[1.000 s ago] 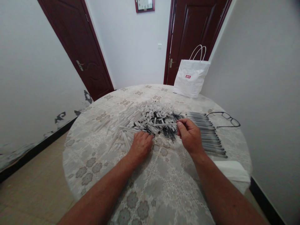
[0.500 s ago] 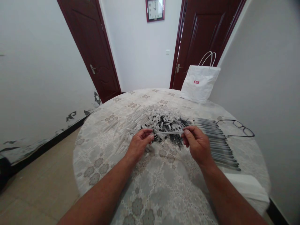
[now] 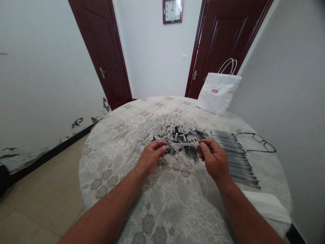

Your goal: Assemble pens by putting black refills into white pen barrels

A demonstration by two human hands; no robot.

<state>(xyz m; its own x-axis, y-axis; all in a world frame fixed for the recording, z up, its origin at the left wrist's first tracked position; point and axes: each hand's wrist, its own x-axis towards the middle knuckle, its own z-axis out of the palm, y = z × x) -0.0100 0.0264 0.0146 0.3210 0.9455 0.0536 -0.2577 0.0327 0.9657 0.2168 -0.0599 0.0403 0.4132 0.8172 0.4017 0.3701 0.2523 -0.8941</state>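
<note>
My right hand [image 3: 214,158] pinches one end of a thin clear pen barrel [image 3: 185,144] and holds it level above the table. My left hand [image 3: 151,157] is closed in a pinch at the barrel's other end, with a small part I cannot make out between its fingertips. Just beyond both hands lies a heap of white pen tubes and black parts [image 3: 162,132]. A neat row of finished pens [image 3: 235,158] lies on the cloth to the right of my right hand.
The round table [image 3: 175,200] has a lace floral cloth. A pair of glasses [image 3: 259,141] lies at the right edge, a white paper bag [image 3: 217,92] stands at the far side, and a folded white cloth [image 3: 266,206] sits near right. Two dark doors and a wall clock stand behind.
My left hand left the heap, rose and met the barrel's free end. My right hand kept its hold. The view tilted up and shifted slightly.
</note>
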